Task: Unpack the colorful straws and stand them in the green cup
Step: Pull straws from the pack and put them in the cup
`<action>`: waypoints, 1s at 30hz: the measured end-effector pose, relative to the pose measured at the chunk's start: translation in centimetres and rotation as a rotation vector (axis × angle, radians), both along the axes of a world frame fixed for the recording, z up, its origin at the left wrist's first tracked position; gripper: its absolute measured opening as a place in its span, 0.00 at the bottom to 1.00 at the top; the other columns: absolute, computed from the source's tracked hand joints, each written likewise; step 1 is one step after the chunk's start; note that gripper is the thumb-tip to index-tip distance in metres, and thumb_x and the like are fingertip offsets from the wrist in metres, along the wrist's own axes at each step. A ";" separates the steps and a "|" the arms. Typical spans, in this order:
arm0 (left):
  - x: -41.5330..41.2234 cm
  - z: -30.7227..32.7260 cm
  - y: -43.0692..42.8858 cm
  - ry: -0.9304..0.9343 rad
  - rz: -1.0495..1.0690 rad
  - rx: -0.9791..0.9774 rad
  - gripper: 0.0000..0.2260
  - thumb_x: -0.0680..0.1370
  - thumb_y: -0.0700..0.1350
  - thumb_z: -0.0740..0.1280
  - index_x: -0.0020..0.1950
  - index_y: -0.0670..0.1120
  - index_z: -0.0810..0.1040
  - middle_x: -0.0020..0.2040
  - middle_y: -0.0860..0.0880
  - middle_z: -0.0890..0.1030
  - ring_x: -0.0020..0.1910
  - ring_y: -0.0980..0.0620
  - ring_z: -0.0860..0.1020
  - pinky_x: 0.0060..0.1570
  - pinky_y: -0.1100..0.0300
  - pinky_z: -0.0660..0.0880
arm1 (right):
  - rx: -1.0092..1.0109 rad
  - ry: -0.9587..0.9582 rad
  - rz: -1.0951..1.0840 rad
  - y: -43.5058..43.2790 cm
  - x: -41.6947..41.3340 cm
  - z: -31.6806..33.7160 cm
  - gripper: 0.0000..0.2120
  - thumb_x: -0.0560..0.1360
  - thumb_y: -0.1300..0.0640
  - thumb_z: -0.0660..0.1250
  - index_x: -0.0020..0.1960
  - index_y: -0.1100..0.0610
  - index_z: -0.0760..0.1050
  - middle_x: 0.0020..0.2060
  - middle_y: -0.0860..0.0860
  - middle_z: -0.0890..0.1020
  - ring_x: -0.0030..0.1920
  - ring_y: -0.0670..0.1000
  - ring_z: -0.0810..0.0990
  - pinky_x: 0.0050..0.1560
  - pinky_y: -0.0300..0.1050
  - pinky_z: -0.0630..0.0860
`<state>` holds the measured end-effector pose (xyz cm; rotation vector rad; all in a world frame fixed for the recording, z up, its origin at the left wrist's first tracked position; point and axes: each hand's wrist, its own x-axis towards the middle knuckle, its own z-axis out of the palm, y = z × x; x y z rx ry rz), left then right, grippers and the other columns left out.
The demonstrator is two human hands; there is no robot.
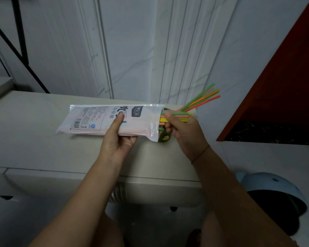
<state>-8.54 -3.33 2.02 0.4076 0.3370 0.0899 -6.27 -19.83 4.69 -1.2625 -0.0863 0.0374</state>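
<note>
My left hand [117, 139] grips a white plastic straw packet [103, 120] held flat above the counter, thumb on top. My right hand [184, 132] pinches a bunch of colorful straws [178, 117] that stick out of the packet's open right end. The green cup [165, 138] stands on the counter right behind the packet's opening, mostly hidden by the packet and my right hand. Several green, orange and pink straws in the cup [202, 98] lean up and to the right.
The pale counter [34, 139] runs along a marbled white wall [132, 50]. A dark red panel [284, 86] rises at the right. A light blue bin [275, 196] with a dark opening sits low at the right. Black metal bars [20, 41] stand at the far left.
</note>
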 end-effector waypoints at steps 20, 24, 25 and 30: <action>0.3 -0.1 1.4 0.064 0.093 -0.028 0.22 0.74 0.35 0.68 0.67 0.46 0.72 0.57 0.43 0.83 0.55 0.45 0.82 0.49 0.44 0.80 | 0.186 0.040 -0.066 -0.8 0.5 -0.2 0.05 0.76 0.65 0.64 0.43 0.63 0.77 0.25 0.49 0.76 0.26 0.43 0.73 0.27 0.34 0.72; 0.4 -0.6 3.5 0.082 0.163 -0.041 0.22 0.73 0.34 0.68 0.66 0.47 0.71 0.55 0.43 0.84 0.52 0.44 0.83 0.49 0.44 0.80 | 0.171 0.051 -0.133 -3.2 0.9 0.4 0.07 0.76 0.65 0.63 0.41 0.63 0.77 0.22 0.47 0.74 0.25 0.43 0.73 0.27 0.34 0.70; 0.4 -0.7 3.9 0.083 0.173 -0.042 0.22 0.73 0.34 0.68 0.66 0.47 0.71 0.55 0.44 0.84 0.52 0.45 0.83 0.48 0.44 0.80 | 0.183 0.055 -0.144 -3.7 1.1 0.6 0.07 0.76 0.65 0.63 0.40 0.63 0.77 0.22 0.47 0.74 0.25 0.42 0.73 0.27 0.34 0.70; 0.5 -0.7 3.2 0.083 0.134 -0.023 0.20 0.74 0.34 0.68 0.63 0.46 0.73 0.58 0.44 0.83 0.55 0.45 0.82 0.55 0.43 0.77 | 0.212 0.071 -0.103 -3.0 0.8 0.7 0.06 0.76 0.64 0.63 0.42 0.63 0.77 0.22 0.48 0.74 0.25 0.43 0.72 0.27 0.34 0.70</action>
